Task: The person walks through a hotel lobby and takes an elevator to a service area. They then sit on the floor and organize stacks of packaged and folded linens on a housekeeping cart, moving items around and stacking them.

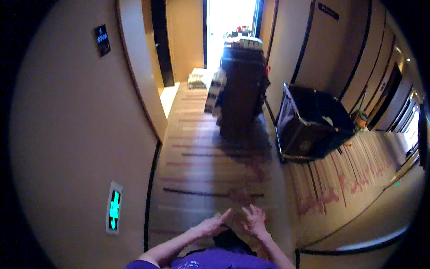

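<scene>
My left hand (215,226) is held out in front of my purple shirt, its index finger pointing forward; whether its other fingers hold anything small cannot be told. To its right, my right hand (254,220) has its fingers spread and holds nothing. The two hands are apart, above the striped carpet (208,175). Farther ahead in the corridor stands a tall dark housekeeping cart (240,90) with items stacked on top and light-coloured items hanging at its left side. A dark fabric cart with a metal frame (312,124) stands to the right of it.
A beige wall with a lit green exit sign (114,210) runs along the left, with an open doorway ahead of it. A pale stack (197,79) lies on the floor near the bright window. The corridor bends right, past an orange-and-dark object (360,120) by the wall.
</scene>
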`<state>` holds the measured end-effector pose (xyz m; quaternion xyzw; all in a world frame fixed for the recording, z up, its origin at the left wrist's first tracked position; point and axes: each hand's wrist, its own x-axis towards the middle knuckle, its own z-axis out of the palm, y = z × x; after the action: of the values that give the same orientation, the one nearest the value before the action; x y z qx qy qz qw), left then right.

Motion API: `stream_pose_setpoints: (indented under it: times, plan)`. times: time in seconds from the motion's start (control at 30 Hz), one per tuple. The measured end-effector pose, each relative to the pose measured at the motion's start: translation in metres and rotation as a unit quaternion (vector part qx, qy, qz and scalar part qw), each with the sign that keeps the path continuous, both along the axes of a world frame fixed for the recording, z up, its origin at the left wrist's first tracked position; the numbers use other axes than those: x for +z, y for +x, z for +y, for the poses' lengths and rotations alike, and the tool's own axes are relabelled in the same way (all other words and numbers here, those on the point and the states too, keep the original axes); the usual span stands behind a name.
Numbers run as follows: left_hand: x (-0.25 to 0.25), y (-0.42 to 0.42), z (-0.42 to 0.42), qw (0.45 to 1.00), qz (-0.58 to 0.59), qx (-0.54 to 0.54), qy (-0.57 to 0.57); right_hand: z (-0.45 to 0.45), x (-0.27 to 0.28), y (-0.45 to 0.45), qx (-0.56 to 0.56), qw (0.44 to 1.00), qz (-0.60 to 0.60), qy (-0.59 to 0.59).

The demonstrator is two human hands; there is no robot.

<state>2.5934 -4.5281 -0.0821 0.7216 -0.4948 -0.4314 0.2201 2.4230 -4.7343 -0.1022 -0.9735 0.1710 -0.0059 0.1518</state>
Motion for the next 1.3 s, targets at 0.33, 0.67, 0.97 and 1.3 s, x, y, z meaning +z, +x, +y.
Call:
stream_pose_setpoints:
  times: [0.33,0.67,0.97,1.3]
  plan:
    - [0.061,0.343,-0.081,0.958,-0.157,0.157,-0.18,-0.089,0.079,0.422,0.166,0.981,-0.1,0.009]
    - [0.06,0.699,-0.176,0.927,-0.238,0.196,-0.214,-0.139,0.107,0.775,0.129,0.976,-0.17,0.042]
    - [0.049,0.926,-0.242,0.954,-0.135,0.135,-0.232,-0.2,0.103,0.981,0.101,0.983,-0.14,0.065]
    - [0.016,1.211,-0.362,0.965,-0.115,0.117,-0.205,-0.317,0.06,1.264,0.081,0.981,-0.164,0.07]
